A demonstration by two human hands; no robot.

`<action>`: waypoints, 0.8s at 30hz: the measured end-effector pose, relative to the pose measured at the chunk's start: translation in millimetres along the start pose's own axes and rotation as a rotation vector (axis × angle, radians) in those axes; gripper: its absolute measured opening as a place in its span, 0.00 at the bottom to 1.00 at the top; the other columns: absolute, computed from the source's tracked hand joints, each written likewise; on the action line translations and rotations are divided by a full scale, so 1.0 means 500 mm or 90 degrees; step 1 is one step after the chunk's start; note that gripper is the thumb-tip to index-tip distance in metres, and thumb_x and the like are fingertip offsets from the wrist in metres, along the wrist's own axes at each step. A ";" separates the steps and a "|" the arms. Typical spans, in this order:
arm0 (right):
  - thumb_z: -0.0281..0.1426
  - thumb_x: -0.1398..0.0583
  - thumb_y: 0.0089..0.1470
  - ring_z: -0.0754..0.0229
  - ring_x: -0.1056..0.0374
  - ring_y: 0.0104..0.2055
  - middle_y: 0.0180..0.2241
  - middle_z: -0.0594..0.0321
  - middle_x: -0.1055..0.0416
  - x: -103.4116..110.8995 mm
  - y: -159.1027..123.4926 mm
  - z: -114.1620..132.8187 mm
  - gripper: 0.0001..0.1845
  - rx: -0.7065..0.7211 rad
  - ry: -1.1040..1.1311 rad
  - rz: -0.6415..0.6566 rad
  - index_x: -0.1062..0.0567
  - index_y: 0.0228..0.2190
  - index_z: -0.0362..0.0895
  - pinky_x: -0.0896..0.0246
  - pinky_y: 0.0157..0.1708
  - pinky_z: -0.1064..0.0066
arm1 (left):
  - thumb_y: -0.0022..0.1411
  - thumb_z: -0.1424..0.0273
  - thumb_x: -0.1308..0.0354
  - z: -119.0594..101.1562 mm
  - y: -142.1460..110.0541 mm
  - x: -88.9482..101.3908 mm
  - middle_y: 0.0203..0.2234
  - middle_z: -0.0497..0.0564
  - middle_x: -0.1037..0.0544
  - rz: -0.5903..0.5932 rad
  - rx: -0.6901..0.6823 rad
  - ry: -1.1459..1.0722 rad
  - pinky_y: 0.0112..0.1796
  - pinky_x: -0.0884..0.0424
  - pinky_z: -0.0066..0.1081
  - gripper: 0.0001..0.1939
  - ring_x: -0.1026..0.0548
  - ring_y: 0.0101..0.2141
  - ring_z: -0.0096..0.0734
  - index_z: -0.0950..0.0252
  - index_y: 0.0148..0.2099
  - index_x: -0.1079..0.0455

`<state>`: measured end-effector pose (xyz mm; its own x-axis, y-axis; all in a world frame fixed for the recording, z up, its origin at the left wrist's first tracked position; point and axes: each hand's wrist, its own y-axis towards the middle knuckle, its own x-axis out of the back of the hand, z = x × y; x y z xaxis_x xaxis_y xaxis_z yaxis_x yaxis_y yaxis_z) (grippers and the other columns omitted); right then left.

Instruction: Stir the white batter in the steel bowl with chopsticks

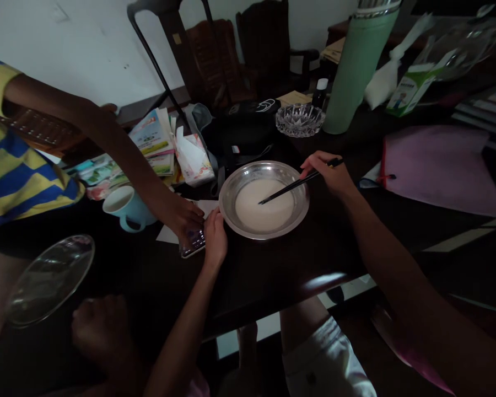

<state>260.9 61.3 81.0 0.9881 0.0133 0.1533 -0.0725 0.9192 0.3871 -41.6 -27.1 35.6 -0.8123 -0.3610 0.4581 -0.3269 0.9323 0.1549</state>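
Observation:
A wide metal bowl (264,234) with pale, milky liquid (252,212) stands on the dark table before me. My left hand (215,237) is closed at its left rim, steadying it; part of the fingers is hidden. In my right hand (328,172) is a pair of black chopsticks (289,187), held slantwise over the bowl. Their tips reach the liquid near its middle. Close beside my left hand, another person's hand (186,218) rests on a phone (193,244) that lies partly over white paper (167,234).
A light-blue mug (126,212) and a clear glass lid (52,278) are at left. Tissues (194,160), a glass ashtray (300,120) and a tall green flask (355,77) stand behind the bowl. A pink bag (438,165) lies right. A second closed hand (101,325) is lower left.

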 end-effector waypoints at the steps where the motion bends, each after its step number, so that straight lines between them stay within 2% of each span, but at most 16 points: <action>1: 0.51 0.39 0.55 0.60 0.26 0.28 0.21 0.64 0.23 0.001 0.001 0.000 0.22 -0.003 0.001 -0.007 0.22 0.25 0.47 0.32 0.37 0.65 | 0.68 0.60 0.53 0.000 0.000 0.005 0.54 0.60 0.23 -0.008 -0.022 0.042 0.64 0.47 0.52 0.21 0.32 0.59 0.48 0.63 0.53 0.25; 5: 0.53 0.39 0.54 0.59 0.27 0.28 0.21 0.64 0.23 0.005 0.003 0.001 0.23 0.007 -0.010 -0.007 0.21 0.24 0.47 0.32 0.37 0.65 | 0.67 0.60 0.50 0.002 -0.003 0.014 0.53 0.58 0.23 -0.065 -0.098 0.168 0.66 0.61 0.56 0.17 0.37 0.62 0.50 0.60 0.49 0.24; 7: 0.53 0.38 0.54 0.59 0.27 0.28 0.21 0.64 0.23 0.006 0.003 0.001 0.22 0.017 -0.018 -0.023 0.21 0.25 0.47 0.32 0.38 0.64 | 0.67 0.60 0.51 0.003 -0.004 0.010 0.53 0.60 0.23 -0.051 -0.095 0.150 0.66 0.57 0.56 0.19 0.36 0.61 0.50 0.62 0.49 0.24; 9: 0.52 0.39 0.55 0.60 0.27 0.26 0.20 0.64 0.24 0.007 0.003 -0.001 0.23 0.014 -0.016 -0.044 0.21 0.24 0.47 0.32 0.37 0.64 | 0.68 0.60 0.53 0.002 -0.008 0.001 0.53 0.61 0.23 -0.016 -0.065 0.073 0.64 0.47 0.51 0.21 0.32 0.59 0.48 0.64 0.53 0.26; 11: 0.52 0.40 0.56 0.61 0.29 0.24 0.18 0.65 0.25 0.005 0.003 -0.002 0.24 0.008 -0.007 -0.044 0.22 0.24 0.47 0.32 0.36 0.65 | 0.69 0.59 0.55 -0.002 -0.014 -0.010 0.54 0.60 0.24 0.007 -0.024 -0.020 0.63 0.42 0.46 0.23 0.30 0.58 0.44 0.65 0.56 0.28; 15: 0.52 0.38 0.54 0.60 0.27 0.27 0.22 0.64 0.23 0.000 0.003 -0.002 0.22 0.011 -0.008 0.012 0.21 0.24 0.47 0.32 0.35 0.66 | 0.71 0.55 0.57 -0.013 -0.029 -0.027 0.57 0.57 0.25 0.008 -0.001 -0.123 0.65 0.44 0.39 0.26 0.32 0.61 0.38 0.65 0.57 0.29; 20: 0.53 0.40 0.55 0.62 0.30 0.22 0.17 0.65 0.27 0.007 0.006 -0.008 0.25 -0.001 0.017 -0.071 0.23 0.22 0.47 0.33 0.33 0.66 | 0.70 0.52 0.56 -0.018 -0.033 -0.027 0.56 0.56 0.24 0.013 -0.012 -0.141 0.65 0.42 0.40 0.26 0.32 0.62 0.39 0.64 0.54 0.27; 21: 0.54 0.41 0.55 0.62 0.31 0.22 0.16 0.66 0.27 0.006 0.005 -0.009 0.25 -0.002 0.024 -0.065 0.23 0.22 0.47 0.33 0.32 0.66 | 0.70 0.52 0.56 -0.017 -0.033 -0.027 0.56 0.56 0.24 0.015 -0.014 -0.138 0.65 0.42 0.41 0.26 0.32 0.62 0.39 0.64 0.54 0.27; 24: 0.53 0.39 0.53 0.61 0.29 0.25 0.19 0.65 0.25 0.001 0.002 -0.007 0.24 -0.005 0.023 0.030 0.22 0.23 0.47 0.33 0.34 0.66 | 0.70 0.52 0.56 -0.014 -0.031 -0.027 0.59 0.56 0.26 0.020 -0.015 -0.136 0.65 0.44 0.41 0.27 0.33 0.62 0.39 0.64 0.57 0.29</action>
<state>261.6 63.6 78.4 0.9878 0.0707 0.1387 -0.1182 0.9204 0.3726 -22.3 -36.7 33.2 -0.9068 -0.3260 0.2672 -0.2903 0.9426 0.1649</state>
